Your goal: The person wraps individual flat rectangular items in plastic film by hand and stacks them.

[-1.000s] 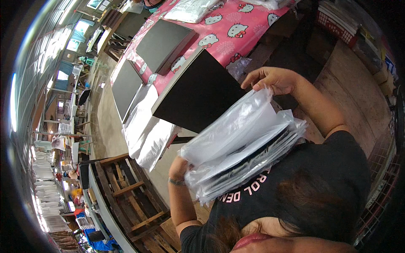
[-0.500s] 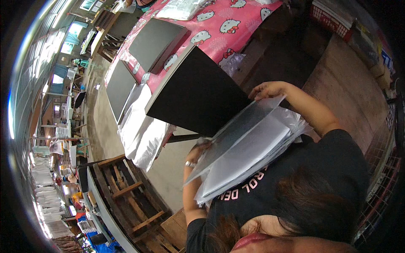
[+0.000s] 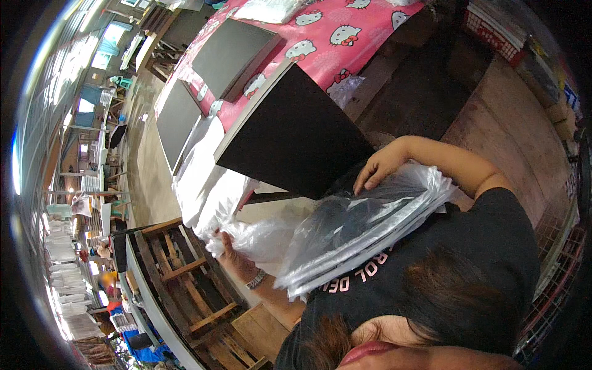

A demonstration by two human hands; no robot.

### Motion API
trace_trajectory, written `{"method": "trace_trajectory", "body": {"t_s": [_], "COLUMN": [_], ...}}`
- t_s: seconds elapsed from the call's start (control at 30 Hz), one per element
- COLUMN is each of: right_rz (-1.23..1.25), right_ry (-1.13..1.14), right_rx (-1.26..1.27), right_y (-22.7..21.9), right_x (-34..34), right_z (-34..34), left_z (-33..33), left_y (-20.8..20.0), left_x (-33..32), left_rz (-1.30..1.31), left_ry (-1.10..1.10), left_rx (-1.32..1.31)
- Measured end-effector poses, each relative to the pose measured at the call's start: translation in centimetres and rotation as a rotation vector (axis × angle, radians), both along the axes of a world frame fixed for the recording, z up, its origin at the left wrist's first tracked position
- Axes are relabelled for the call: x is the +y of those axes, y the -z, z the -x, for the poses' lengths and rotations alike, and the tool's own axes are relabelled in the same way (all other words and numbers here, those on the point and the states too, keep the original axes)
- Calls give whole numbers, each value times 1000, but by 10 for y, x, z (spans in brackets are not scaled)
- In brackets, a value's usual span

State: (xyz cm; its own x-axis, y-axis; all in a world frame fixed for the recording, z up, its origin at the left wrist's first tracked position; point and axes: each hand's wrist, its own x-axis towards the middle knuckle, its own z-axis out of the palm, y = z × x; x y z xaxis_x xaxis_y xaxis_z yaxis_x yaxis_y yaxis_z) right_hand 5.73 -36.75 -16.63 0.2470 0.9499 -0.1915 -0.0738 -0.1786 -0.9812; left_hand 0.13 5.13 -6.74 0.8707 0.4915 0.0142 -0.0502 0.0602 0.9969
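A stack of clear plastic bags (image 3: pixel 364 237) lies against my front, its edges crinkled and shiny. From it a crumpled clear plastic bag (image 3: pixel 262 237) stretches out to the left. My left hand (image 3: pixel 237 256), a metal-banded watch on its wrist, grips the far end of that bag with the thumb raised; its other fingers are partly hidden. Over the stack's upper right, my right hand (image 3: pixel 381 165) has its fingers bent down and together on the clear film. Just beyond both hands stands a tilted black panel-like block (image 3: pixel 296 129) with a pale edge.
A table in a pink patterned cloth (image 3: pixel 320 43) carries a grey flat block (image 3: pixel 234 55), another grey panel (image 3: pixel 179 120) and white plastic-wrapped bundles (image 3: pixel 206 179). A wooden slatted frame (image 3: pixel 185 277) stands at lower left. A red crate (image 3: pixel 493 31) is at far right.
My left hand has moved outward to the left, drawing plastic away from the stack. My right hand has come lower and inward over the stack. The flat sheet now looks stretched and crumpled.
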Motion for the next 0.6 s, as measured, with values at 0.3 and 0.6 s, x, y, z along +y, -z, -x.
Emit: {"method": "trace_trajectory", "body": {"t_s": [0.3,0.6], "right_rz": [-426,-358], "right_ry": [552,790], "right_rx": [-589,-799], "right_y": [-128,-152], "right_x": [86,91], "right_z": [-41,-44], "left_z": [-39,-57], "left_y": [-55,-56], "left_x": [-123,-143], "left_rz": [-37,149], "left_ry": [533,573], "left_rx": [-131,-137]}}
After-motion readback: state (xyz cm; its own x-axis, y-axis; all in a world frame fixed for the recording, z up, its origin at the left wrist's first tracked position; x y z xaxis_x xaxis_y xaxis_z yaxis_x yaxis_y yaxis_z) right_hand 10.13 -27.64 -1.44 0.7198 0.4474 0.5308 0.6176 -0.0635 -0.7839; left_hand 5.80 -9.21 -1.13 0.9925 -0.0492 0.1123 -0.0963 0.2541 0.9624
